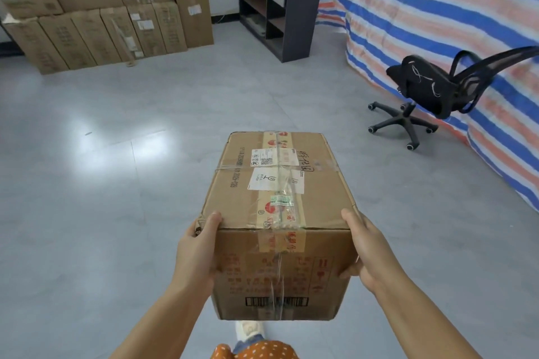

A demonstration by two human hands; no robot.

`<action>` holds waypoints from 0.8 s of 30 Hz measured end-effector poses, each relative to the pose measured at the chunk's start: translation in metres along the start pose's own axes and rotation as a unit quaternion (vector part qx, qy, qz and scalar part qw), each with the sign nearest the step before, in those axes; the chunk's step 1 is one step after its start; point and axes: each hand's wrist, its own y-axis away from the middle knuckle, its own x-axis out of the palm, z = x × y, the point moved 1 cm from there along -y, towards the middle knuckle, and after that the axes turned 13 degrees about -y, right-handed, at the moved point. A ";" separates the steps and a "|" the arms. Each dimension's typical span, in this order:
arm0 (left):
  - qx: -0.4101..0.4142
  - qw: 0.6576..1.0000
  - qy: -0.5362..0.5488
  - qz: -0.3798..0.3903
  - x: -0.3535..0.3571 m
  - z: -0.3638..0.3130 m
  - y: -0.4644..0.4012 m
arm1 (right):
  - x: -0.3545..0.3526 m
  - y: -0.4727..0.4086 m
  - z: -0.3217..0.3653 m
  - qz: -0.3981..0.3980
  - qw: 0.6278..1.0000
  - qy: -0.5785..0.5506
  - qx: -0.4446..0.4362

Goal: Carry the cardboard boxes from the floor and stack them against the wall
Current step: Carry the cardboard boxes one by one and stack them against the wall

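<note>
Cardboard box (277, 213) — taped and labelled — is held up off the grey floor (87, 183) in the near centre. The left hand (198, 248) grips its near left corner with thumb on top; the right hand (364, 251) clasps the near right edge. Far left, stacked boxes (102, 9) stand against the wall; far right — a black office chair (428, 93) before a striped tarpaulin (437, 3).
</note>
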 end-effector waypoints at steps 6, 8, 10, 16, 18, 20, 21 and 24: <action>0.004 1.000 0.013 -0.002 0.014 -0.078 -0.085 | 0.071 -0.076 0.058 0.003 1.000 0.012 -0.016; 0.004 1.000 0.017 -0.009 0.020 -0.099 -0.113 | 0.092 -0.103 0.075 0.007 1.000 0.019 -0.011; 0.004 1.000 0.018 -0.017 0.028 -0.117 -0.142 | 0.112 -0.134 0.092 0.013 1.000 0.025 -0.005; -0.005 0.998 0.034 -0.056 0.060 -0.171 -0.241 | 0.180 -0.243 0.143 0.045 0.998 0.038 0.011; -0.005 0.997 0.040 -0.066 0.076 -0.196 -0.278 | 0.203 -0.284 0.166 0.054 0.998 0.040 0.014; -0.005 0.996 0.041 -0.079 0.091 -0.225 -0.313 | 0.227 -0.322 0.194 0.063 0.997 0.049 0.019; -0.004 0.996 0.039 -0.081 0.098 -0.241 -0.330 | 0.239 -0.339 0.210 0.070 0.996 0.053 0.017; 0.003 0.994 0.059 -0.093 0.115 -0.282 -0.378 | 0.276 -0.394 0.251 0.091 0.994 0.066 0.006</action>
